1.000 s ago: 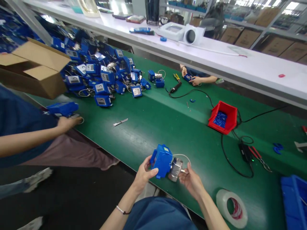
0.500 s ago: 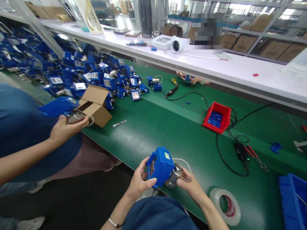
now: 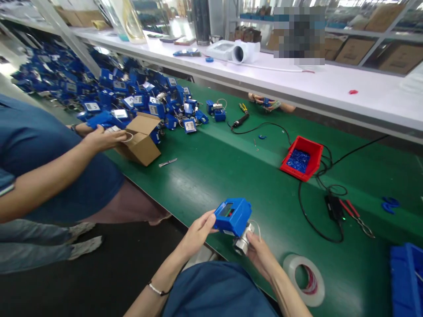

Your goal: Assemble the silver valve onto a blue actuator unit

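Between my hands, above the bench's front edge, is a blue meter (image 3: pixel 237 216) with a dark window in its upper face. A shiny metal pipe body (image 3: pixel 242 243) sits under its housing, and a thin white cable (image 3: pixel 258 227) loops from it. My left hand (image 3: pixel 199 232) is closed on the housing's left edge, thumb on top. Around the pipe body curls my right hand (image 3: pixel 259 252); some of its fingers are hidden. A roll of clear tape (image 3: pixel 315 297) lies right of my right forearm.
On the green bench (image 3: pixel 205 176) are a red bin (image 3: pixel 306 174) of small blue pieces, red-handled pliers (image 3: pixel 355 215), a black cable and a knife (image 3: pixel 168 162). At left, a co-worker holds another meter by a cardboard box (image 3: pixel 147 149). Many blue meters (image 3: pixel 139 99) are heaped behind.
The meter has been turned so its windowed face points up; the flap that stood out at its left no longer does. The co-worker's hands have moved up toward the heap with their meter.
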Demonstrator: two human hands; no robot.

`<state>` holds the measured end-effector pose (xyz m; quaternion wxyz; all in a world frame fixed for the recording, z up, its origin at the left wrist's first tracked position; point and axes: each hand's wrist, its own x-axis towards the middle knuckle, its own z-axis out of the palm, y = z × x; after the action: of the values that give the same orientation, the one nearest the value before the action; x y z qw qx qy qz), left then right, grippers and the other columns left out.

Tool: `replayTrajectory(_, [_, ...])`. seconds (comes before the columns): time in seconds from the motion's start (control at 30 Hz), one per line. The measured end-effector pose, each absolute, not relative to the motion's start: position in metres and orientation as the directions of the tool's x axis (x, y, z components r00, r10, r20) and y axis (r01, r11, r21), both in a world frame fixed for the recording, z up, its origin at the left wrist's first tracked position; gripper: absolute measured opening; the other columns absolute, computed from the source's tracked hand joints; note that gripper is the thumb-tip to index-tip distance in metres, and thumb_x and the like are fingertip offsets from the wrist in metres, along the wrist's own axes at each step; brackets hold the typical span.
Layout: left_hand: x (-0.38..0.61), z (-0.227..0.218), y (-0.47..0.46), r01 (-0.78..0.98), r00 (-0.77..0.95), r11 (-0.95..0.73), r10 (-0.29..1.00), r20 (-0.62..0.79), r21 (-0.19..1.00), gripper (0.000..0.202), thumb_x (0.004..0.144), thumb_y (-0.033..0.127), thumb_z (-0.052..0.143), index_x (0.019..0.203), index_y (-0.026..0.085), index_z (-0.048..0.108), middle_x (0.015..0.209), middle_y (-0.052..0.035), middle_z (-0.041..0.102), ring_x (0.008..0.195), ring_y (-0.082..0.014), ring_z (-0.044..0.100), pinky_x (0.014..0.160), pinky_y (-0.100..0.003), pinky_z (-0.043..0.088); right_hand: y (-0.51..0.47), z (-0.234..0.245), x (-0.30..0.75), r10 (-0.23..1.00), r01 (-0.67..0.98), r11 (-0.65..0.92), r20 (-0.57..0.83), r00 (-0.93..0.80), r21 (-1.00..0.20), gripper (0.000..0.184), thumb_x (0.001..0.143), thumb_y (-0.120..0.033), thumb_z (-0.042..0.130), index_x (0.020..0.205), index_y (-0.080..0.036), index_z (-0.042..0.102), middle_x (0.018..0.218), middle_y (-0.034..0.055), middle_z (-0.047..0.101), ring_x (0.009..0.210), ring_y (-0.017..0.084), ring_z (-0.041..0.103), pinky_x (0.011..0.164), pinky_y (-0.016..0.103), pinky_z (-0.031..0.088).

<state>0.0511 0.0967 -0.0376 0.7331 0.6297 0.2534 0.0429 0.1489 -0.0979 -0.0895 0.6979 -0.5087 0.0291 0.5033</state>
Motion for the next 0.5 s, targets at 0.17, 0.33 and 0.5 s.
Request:
replayTrajectory(0.17, [0.06,-0.039,0.086,0.237,0.872,0.17,0.398,-0.286,0.957,0.055,0.089,0.055,0.039,0.125,0.015,0.055,0.117,-0.0106,0.059,0.105,-0.0246,0.057,0.087,-0.037,0.053,-0.104,-0.089,0.15,0.663,-0.864,0.014,-0.642,0.385,-0.503,0.04,0.075,-0.051,0.067,0.098,-0.018,0.064,0.086,0.006,0.073,0.075,0.013,0.066,0.063,0.024,0.052])
replayTrajectory(0.33, [0.069,-0.041,0.083,0.198,0.895,0.178,0.368,-0.251,0.964,0.05,0.09,0.052,0.041,0.125,0.019,0.055,0.126,-0.0096,0.055,0.11,-0.0254,0.056,0.087,-0.037,0.053,-0.105,-0.094,0.149,0.687,-0.919,0.108,-0.64,0.345,-0.38,0.036,0.078,-0.046,0.065,0.095,-0.014,0.063,0.082,0.0075,0.072,0.069,0.013,0.066,0.059,0.024,0.052])
replayTrajectory(0.5, [0.077,-0.046,0.096,0.191,0.911,0.181,0.333,-0.243,0.965,0.051,0.086,0.05,0.05,0.128,0.02,0.052,0.127,-0.0092,0.056,0.111,-0.0262,0.056,0.088,-0.038,0.052,-0.097,-0.099,0.146,0.666,-0.914,0.153,-0.645,0.376,-0.375,0.036,0.078,-0.047,0.065,0.097,-0.016,0.063,0.084,0.0068,0.072,0.071,0.014,0.066,0.061,0.025,0.052])
